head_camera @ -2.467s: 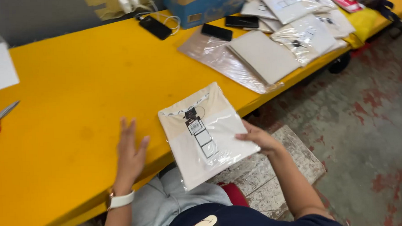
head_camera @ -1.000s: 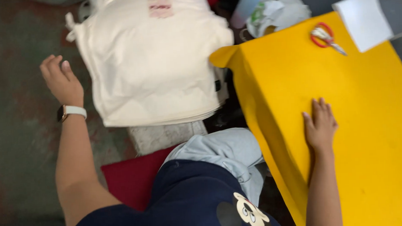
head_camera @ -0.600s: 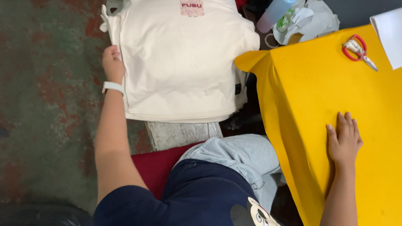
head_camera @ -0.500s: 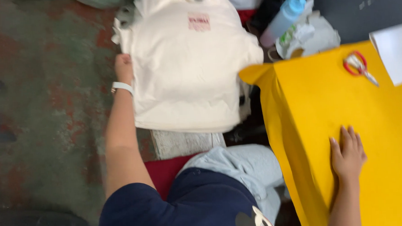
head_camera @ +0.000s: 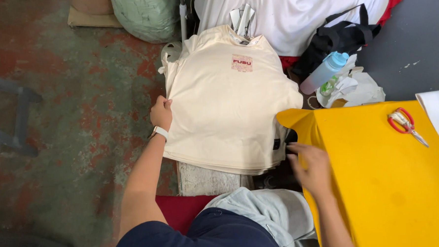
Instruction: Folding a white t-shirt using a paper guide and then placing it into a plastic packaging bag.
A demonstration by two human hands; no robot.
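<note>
Right hand [head_camera: 312, 166] left the flat top of the yellow table [head_camera: 390, 180], where it had rested palm down, and moved over the table's edge toward the near right corner of the cream t-shirt stack [head_camera: 228, 98], fingers blurred. Left hand [head_camera: 161, 112] went from raised clear of the stack to gripping its left edge. Head view swung from the table and its bagged shirt to the stack.

Your left hand [head_camera: 161, 112] is gripping the left edge of a stack of cream T-shirts [head_camera: 228, 103], fingers curled over the fabric. Your right hand [head_camera: 311, 165] is reaching toward the stack's lower right corner, beside the yellow table [head_camera: 394, 180], where red-handled scissors [head_camera: 404, 123] are lying.
</note>
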